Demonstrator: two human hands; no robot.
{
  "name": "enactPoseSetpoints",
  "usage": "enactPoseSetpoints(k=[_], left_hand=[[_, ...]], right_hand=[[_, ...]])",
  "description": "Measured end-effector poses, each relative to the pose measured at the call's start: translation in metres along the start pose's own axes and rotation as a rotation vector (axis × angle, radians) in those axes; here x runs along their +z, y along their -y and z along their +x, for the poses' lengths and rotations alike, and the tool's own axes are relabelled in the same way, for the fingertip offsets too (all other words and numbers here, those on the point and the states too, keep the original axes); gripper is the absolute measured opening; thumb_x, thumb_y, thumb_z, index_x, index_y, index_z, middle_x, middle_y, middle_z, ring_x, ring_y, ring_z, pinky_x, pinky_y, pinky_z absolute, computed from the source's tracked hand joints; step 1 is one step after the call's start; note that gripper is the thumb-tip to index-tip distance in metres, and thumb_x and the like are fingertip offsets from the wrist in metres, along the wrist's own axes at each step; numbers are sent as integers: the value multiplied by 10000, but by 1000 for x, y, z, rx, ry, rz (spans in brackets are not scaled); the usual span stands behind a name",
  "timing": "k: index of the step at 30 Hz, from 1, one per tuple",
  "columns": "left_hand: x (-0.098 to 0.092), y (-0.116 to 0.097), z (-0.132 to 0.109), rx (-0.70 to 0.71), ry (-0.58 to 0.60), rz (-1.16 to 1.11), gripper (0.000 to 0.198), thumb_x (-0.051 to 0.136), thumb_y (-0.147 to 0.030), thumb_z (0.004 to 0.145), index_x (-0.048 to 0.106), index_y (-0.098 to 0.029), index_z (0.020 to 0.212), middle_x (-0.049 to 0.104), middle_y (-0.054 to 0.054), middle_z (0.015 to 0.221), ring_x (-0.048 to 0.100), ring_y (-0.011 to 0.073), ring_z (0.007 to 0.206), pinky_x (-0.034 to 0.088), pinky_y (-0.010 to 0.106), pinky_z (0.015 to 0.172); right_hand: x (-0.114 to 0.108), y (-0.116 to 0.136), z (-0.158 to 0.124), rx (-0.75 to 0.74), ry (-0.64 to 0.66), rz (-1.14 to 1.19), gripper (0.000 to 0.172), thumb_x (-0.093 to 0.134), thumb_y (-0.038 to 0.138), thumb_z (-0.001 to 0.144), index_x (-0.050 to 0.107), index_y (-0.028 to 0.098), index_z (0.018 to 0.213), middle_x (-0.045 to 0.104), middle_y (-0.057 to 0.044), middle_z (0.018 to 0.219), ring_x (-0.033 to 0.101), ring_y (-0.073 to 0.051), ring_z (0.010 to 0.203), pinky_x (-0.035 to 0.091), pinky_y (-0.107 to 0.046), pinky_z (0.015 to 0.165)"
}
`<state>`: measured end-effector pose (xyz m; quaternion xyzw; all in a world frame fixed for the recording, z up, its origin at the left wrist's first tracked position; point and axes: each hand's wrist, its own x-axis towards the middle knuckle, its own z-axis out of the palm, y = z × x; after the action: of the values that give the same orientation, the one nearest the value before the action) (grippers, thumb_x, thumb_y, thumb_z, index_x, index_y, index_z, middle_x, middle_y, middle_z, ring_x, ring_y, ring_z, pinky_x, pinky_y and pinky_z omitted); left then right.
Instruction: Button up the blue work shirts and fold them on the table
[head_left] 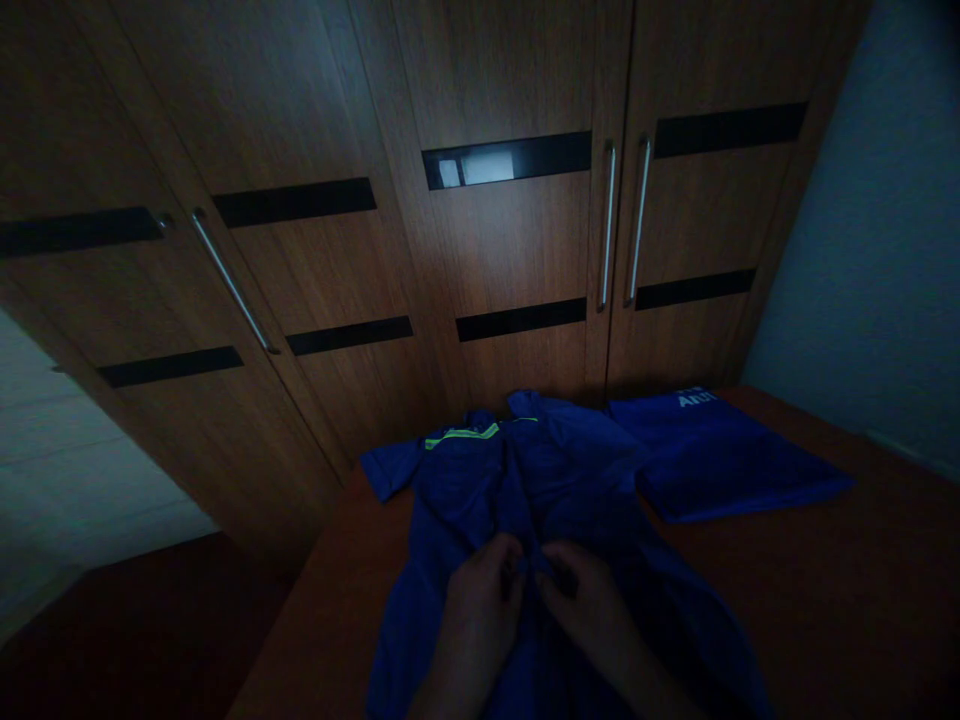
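Note:
A dark blue garment [600,480] with short sleeves and yellow-green stripes across the chest lies spread over a reddish-brown table [322,610]. My left hand [484,590] pinches the cloth near the front opening, just left of the middle. Close beside it on the right, my right hand [581,590] pinches the other side of the opening. The fingertips of both hands nearly meet, and a bit of blue cloth shows between them. Any small fastening there is too dark to make out.
A folded blue item [720,460] with white lettering lies at the table's right rear. Behind the table stands a wooden wardrobe [510,240] with metal handles and black strips. A pale wall [885,280] rises at the right.

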<state>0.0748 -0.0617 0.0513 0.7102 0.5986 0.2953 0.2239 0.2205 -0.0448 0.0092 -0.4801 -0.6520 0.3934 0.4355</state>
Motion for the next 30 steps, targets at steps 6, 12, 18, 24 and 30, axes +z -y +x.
enactPoseSetpoints(k=[6, 12, 18, 24, 30], left_hand=[[2, -1, 1, -24, -56, -54, 260, 533, -76, 738, 683, -203, 908, 684, 35, 811, 635, 184, 742, 461, 275, 690], [2, 0, -1, 96, -59, -51, 337, 481, -69, 784, 719, -261, 925, 698, 34, 928, 649, 186, 871, 478, 286, 788], [6, 5, -2, 66, -71, 22, 319, 457, -79, 790, 671, -251, 952, 701, 34, 923, 653, 193, 853, 467, 285, 759], [3, -1, -1, 59, -41, 59, 232, 457, -76, 779, 625, -231, 817, 680, 22, 796, 645, 182, 753, 427, 253, 672], [6, 0, 2, 32, -4, 55, 255, 439, -45, 760, 593, -236, 829, 670, 3, 769, 641, 164, 723, 395, 231, 627]], right_hand=[[0, 0, 0, 28, 66, 54, 183, 503, 205, 756, 637, 177, 878, 669, -46, 819, 622, -192, 804, 470, -304, 755], [0, -2, 0, 47, 55, 85, 161, 523, 213, 743, 635, 184, 855, 667, -25, 794, 609, -179, 763, 463, -288, 721], [4, -11, 0, 74, 68, 117, 156, 546, 201, 718, 627, 190, 851, 676, -35, 866, 615, -191, 831, 470, -297, 751], [4, -14, 2, 102, 72, 206, 163, 557, 213, 681, 608, 196, 836, 667, -30, 860, 619, -199, 848, 478, -308, 772], [2, -14, 3, 113, 107, 311, 230, 597, 259, 671, 620, 189, 889, 659, -35, 861, 610, -208, 844, 466, -322, 773]])
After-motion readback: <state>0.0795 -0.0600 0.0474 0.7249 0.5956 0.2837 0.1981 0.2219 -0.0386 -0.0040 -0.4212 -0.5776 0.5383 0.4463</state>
